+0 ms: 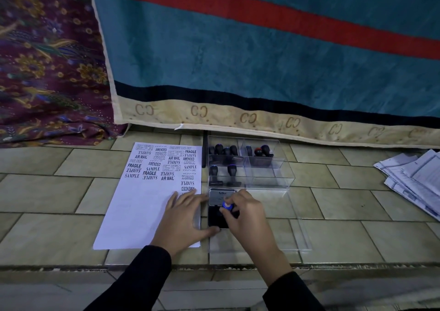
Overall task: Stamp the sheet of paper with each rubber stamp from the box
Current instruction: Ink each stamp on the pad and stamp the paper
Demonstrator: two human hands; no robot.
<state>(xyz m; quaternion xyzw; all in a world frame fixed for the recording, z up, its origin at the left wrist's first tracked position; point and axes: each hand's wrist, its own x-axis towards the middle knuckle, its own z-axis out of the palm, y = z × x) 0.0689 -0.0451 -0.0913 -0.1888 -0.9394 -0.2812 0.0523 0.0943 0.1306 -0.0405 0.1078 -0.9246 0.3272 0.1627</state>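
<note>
Right hand (247,213): grip pinching a blue-topped stamp (227,206) on the ink pad (217,218).
Left hand (183,215): fingers spread flat on the sheet of paper (142,203), on the tiled floor (47,191).
Clear box (250,165): beyond the pad, holding upright stamps.

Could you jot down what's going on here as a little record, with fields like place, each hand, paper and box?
place: tiled floor
left hand: flat, on the sheet and the ink pad's edge
right hand: grips a blue-topped stamp on the ink pad
sheet of paper: upper part covered with prints, lower part blank
box: clear, compartments hold more stamps
</note>
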